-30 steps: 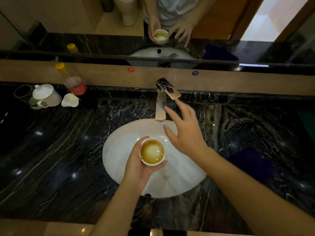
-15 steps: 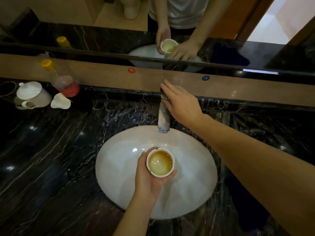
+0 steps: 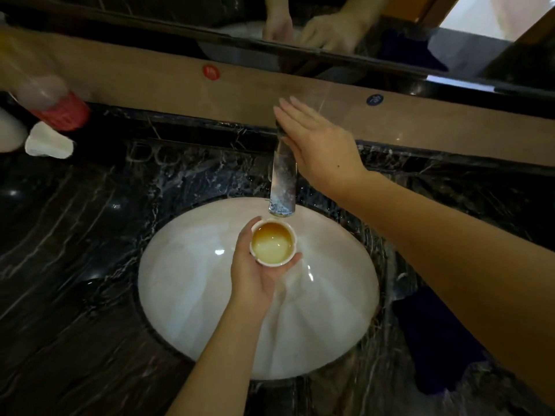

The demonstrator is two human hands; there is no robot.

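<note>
My left hand point(image 3: 250, 276) grips a small white cup point(image 3: 272, 244) with brownish-yellow liquid in it, held over the white oval sink point(image 3: 186, 289) just in front of the spout of the chrome tap point(image 3: 282, 187). My right hand point(image 3: 318, 145) lies flat on top of the tap, fingers straight and pointing to the upper left, covering the tap handle. No water stream can be made out below the spout.
A black marble counter point(image 3: 75, 235) surrounds the sink. At the far left stand a plastic bottle with a red label point(image 3: 57, 106) and a small white cup on its side point(image 3: 48, 144). A mirror point(image 3: 330, 31) runs along the back. A dark purple cloth point(image 3: 444, 340) lies at the right.
My right hand rose from above the sink onto the tap handle and now lies flat on it. My left hand brought the cup closer under the spout.
</note>
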